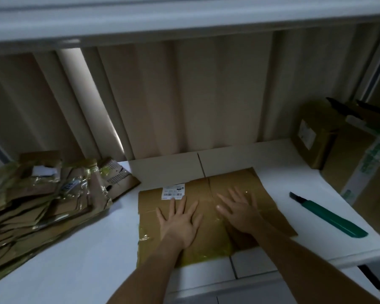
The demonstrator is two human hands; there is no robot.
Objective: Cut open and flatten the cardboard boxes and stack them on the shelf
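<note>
Flattening underway. The brown taped cardboard box (206,207), already cut open, lies on the white shelf (86,260), centre front. The left hand (180,218) and right hand (239,210) press it palms down, fingers spread and straight. Advisable: lean weight along the creases, working outward, before moving it to the flattened cardboard stack (37,200) at left. The green utility knife (329,216) lies idle at right.
</note>
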